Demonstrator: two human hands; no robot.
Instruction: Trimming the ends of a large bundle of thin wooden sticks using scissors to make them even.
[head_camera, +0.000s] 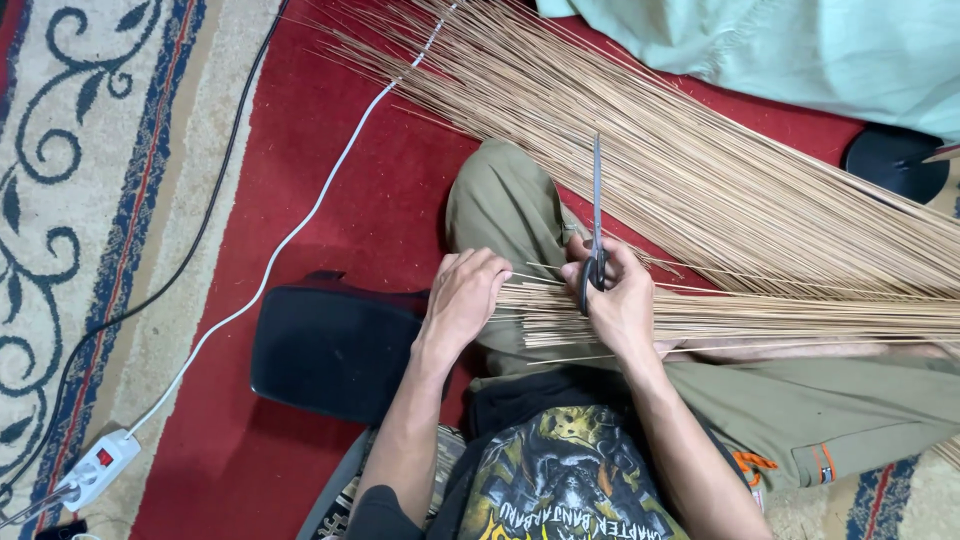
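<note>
My right hand grips a pair of black-handled scissors, blades closed and pointing away from me. My left hand rests with curled fingers on the cut ends of a flat bundle of thin tan sticks that lies across my lap in olive trousers. Both hands sit at the bundle's left end, close together. A much larger fan of the same sticks spreads over the red carpet beyond my knee.
A black cushion lies left of my knee. A white cable and a black cable run to a white power strip at the lower left. A pale green cloth and a black round base lie top right.
</note>
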